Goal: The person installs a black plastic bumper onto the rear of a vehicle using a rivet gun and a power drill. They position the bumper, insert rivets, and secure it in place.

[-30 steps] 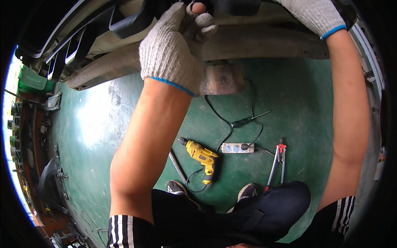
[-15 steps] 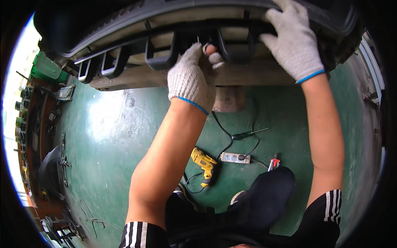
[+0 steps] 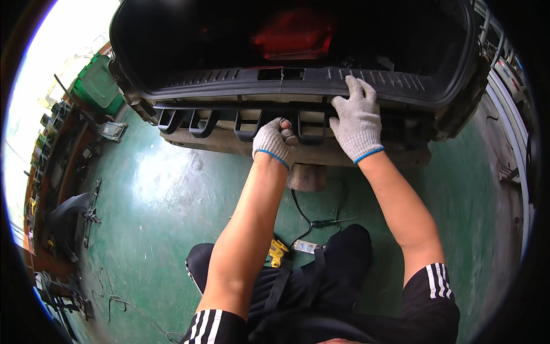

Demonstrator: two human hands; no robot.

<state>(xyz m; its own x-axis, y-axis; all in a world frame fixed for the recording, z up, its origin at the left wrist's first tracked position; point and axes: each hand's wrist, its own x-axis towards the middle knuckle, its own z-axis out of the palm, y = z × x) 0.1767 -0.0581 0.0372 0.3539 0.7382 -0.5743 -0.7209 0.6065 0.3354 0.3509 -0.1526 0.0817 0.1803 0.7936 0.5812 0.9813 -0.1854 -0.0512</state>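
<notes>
A black plastic bumper bracket [image 3: 312, 139] with several open loops runs along the rear of a car, just below the trunk sill trim [image 3: 220, 86]. My left hand [image 3: 271, 142], in a white knit glove, is at the bracket between two loops. Its fingers are curled together, a bare fingertip showing; whatever they pinch is too small or hidden to make out. To its right, my gloved right hand [image 3: 359, 120] rests with fingers spread, its fingertips on the sill edge and its thumb beside the bracket.
Above the sill is the dark trunk, with a red object [image 3: 295, 37] inside. A rusty cylinder [image 3: 306, 178] hangs below the car. On the green floor lie a screwdriver [image 3: 329, 223], a power strip [image 3: 306, 246] and a yellow power drill [image 3: 278, 251]. Shelving [image 3: 63, 155] lines the left.
My view has pulled back and up, so the trunk now shows. Both hands stay at about the same places on the car. A thin pin by my left thumb is no longer visible.
</notes>
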